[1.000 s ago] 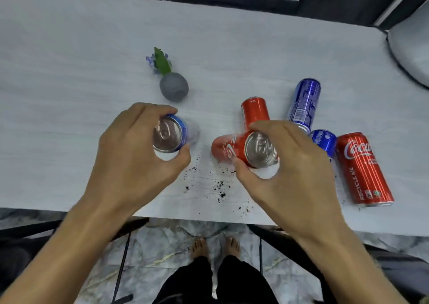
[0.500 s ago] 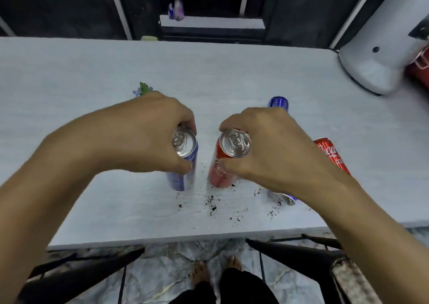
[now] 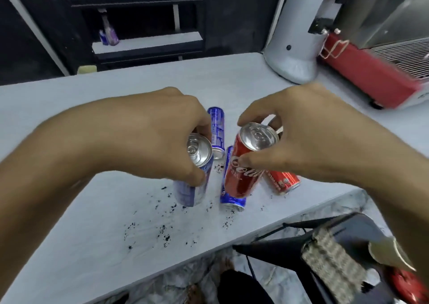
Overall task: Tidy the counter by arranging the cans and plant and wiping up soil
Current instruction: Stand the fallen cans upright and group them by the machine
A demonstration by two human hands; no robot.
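Item: left hand (image 3: 148, 138), curled round the upper part of a blue can (image 3: 193, 183), fingers behind and thumb in front just under the silver lid; the can is carried upright, slightly tilted, its base above or at the counter (image 3: 69, 222), contact not clear; its label is blurred and unreadable. Item: right hand (image 3: 308, 145), pinching a red can (image 3: 243, 173) near its rim, thumb pressed on the near side and fingers over the far edge of the lid; the can leans and carries white Coca-Cola script, partly covered by the thumb. Between the two grips, beyond them: a blue can lying on its side (image 3: 217, 131), small white print on it too fine to read. Directly under the red can: a second blue can lying down (image 3: 229, 194), its silver end toward the counter's near edge. Below the right hand: a red can lying down (image 3: 282, 180), with a small round emblem and some lettering, mostly hidden by the held can and the hand. Under and in front of both grips: dark soil crumbs (image 3: 162, 229) scattered over the pale counter. Beyond the right hand: a grey rounded column base (image 3: 294, 48) and a red appliance (image 3: 371, 71). The plant cannot be seen.
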